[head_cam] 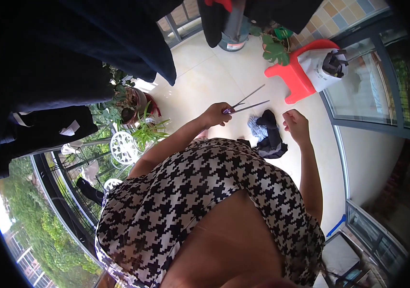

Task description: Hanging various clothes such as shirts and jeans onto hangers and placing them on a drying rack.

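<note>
My left hand (pixel 219 114), in front of my body, is closed on a thin V-shaped implement (pixel 251 105). Its two long, narrow arms spread apart towards the right, and purple shows beside the fingers. To the right, my right hand (pixel 296 126) is raised with its fingers loosely curled; nothing shows in it, though the inside of the palm is hidden. Between the hands, lower down on the pale tiled floor (pixel 205 82), lies a crumpled heap of dark cloth (pixel 271 135) with a light blue cloth (pixel 257 128) at its left side.
Dark garments (pixel 125 39) hang at the upper left. A red plastic stool (pixel 298 77) bearing a white bag (pixel 318 72) stands by the glass door (pixel 363 86). Potted plants (pixel 133 108), a white metal table (pixel 125 147) and a railing are at the left. A dark bucket (pixel 233 39) stands farther off.
</note>
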The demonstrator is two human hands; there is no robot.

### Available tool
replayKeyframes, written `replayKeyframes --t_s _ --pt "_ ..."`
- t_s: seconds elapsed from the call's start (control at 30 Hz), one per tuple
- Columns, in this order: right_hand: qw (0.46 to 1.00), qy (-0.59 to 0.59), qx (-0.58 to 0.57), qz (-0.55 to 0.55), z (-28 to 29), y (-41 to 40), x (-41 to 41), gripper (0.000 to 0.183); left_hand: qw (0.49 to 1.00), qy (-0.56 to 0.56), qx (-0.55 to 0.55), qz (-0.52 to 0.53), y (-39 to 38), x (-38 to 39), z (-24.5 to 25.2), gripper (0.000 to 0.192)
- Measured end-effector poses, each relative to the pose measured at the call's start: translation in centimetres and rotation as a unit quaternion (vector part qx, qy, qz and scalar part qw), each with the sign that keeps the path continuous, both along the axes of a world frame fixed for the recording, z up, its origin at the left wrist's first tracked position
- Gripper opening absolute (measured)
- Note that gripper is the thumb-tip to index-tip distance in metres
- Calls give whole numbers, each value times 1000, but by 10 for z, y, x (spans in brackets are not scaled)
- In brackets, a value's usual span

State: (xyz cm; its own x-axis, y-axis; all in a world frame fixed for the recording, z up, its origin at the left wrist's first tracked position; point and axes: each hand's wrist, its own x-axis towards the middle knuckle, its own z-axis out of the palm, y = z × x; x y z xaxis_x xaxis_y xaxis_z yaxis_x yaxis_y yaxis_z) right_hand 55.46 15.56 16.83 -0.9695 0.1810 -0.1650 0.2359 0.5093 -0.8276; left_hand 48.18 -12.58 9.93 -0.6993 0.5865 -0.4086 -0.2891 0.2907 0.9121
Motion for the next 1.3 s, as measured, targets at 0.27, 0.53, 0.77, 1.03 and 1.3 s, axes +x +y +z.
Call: replayKeyframes --t_s 0.27,0.53,0.77,1.03,1.3 --pt "947 132 -289 50 -62 -105 -30 57 980 164 -31 -108 34 -35 44 25" --pt "972 196 -124 -33 -47 -82 -65 25 991 13 109 -82 65 -61 38 23" --pt "951 290 109 18 -33 -62 -70 11 989 -6 131 68 85 -62 32 15" --pt "914 317 237 -89 6 9 -53 12 918 -60 256 297 43 -134 18 16" --pt "879 22 321 -352 -116 163 -29 40 927 -138 304 170 44 -57 5 19"
